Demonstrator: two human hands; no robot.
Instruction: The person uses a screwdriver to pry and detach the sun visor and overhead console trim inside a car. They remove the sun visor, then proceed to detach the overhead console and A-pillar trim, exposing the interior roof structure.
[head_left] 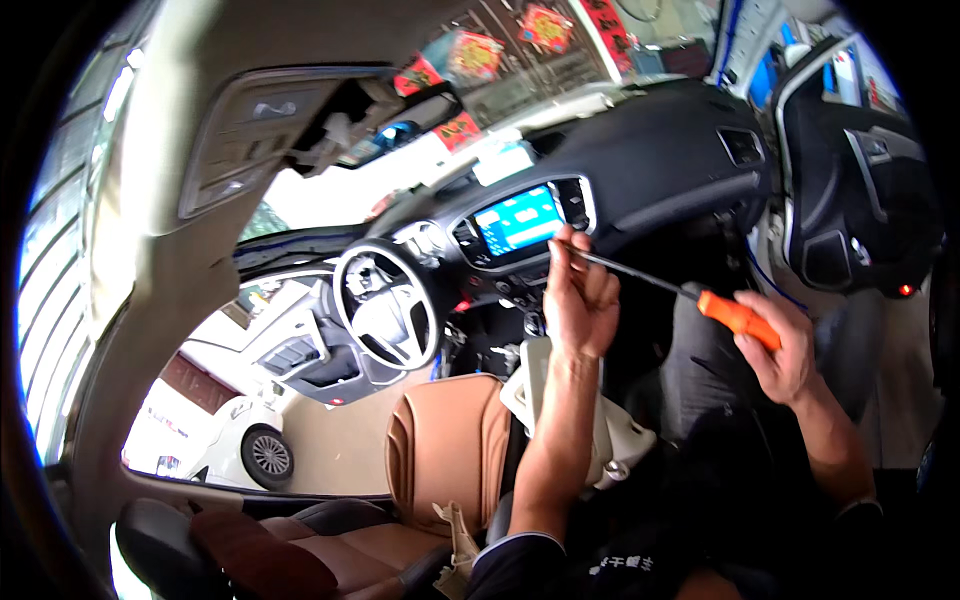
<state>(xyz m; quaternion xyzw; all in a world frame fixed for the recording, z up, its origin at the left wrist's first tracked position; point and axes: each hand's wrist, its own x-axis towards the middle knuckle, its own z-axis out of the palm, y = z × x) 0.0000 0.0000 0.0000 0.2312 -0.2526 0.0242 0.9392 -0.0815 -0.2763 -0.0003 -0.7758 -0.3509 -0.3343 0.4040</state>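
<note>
An orange-handled screwdriver [727, 311] lies diagonally across the view. My right hand [780, 352] is closed round its handle at the right. My left hand [580, 290] is raised in front of the dashboard screen [517, 218], its fingers pinched at the tip end of the metal shaft; whether anything small is also between them is hidden. The screen is lit blue in the centre of the black dashboard [670, 160].
Around me are a steering wheel [390, 315], a tan seat [445, 445], a centre armrest [530, 375] and my leg in dark trousers [705, 380]. An open door [850, 230] is at the right. Outside stands a white car [230, 450].
</note>
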